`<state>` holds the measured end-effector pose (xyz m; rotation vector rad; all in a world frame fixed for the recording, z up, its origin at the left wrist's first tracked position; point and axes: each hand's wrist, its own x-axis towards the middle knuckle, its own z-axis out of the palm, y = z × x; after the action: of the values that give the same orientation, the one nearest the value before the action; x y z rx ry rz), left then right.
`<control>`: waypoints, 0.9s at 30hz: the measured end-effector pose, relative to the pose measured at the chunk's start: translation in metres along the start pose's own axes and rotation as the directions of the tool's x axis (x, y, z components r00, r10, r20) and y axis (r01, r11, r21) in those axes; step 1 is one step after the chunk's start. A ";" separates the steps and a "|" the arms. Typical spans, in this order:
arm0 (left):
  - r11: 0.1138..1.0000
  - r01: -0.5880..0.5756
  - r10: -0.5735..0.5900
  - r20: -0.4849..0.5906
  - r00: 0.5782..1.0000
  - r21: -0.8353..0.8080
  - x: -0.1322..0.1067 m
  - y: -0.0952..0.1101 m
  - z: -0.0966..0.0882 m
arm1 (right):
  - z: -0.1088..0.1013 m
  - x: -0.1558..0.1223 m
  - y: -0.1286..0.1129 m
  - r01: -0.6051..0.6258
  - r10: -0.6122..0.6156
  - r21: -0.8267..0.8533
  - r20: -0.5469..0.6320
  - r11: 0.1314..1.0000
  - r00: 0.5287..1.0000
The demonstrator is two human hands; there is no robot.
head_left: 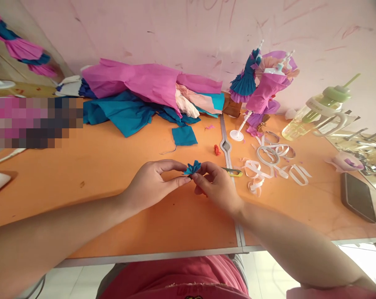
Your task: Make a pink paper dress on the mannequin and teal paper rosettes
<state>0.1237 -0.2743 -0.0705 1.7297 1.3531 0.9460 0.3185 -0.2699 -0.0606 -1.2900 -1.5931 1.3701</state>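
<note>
The blue piece (pixel 192 166), pleated and fanned at its far edge, is held above the near middle of the counter (pixel 82 207), between the two hands. Left hand (pixel 152 182): thumb and forefinger bowed apart at the knuckles, narrowing at the tips, which pinch the piece at its left side. Right hand (pixel 219 185): thumb laid against the near right side of the piece, forefinger bent behind it, gap narrow; the other fingers are curled beneath and partly hidden. The tips of both thumbs are near each other at the gathered base; whether they touch cannot be told.

Just right of the right hand lies a yellow-handled tool (pixel 237 172), partly hidden by it. Beyond the hands are a red scrap (pixel 217 150) and a flat blue square (pixel 184 136). White ribbon (pixel 253 169) lies in loose loops to the right. Pink cloth (pixel 138 79) is heaped at the far left; a phone (pixel 358 197) lies at the right edge.
</note>
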 end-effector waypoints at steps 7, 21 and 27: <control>0.998 0.056 -0.056 0.000 0.998 0.003 0.004 -0.011 0.003 | -0.004 0.000 -0.001 -0.009 0.006 0.026 0.092 1.000 0.996; 0.924 0.240 -0.160 0.269 0.950 -0.297 0.007 -0.004 0.001 | -0.007 0.003 0.006 0.183 -0.185 -0.245 0.012 0.952 0.983; 0.904 0.257 -0.188 0.221 0.957 -0.342 0.007 -0.005 0.002 | -0.007 0.001 0.004 0.168 -0.174 -0.257 0.001 0.952 0.985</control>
<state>0.1246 -0.2669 -0.0752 1.3099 1.1397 0.8262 0.3253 -0.2669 -0.0631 -1.2729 -1.8676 1.0666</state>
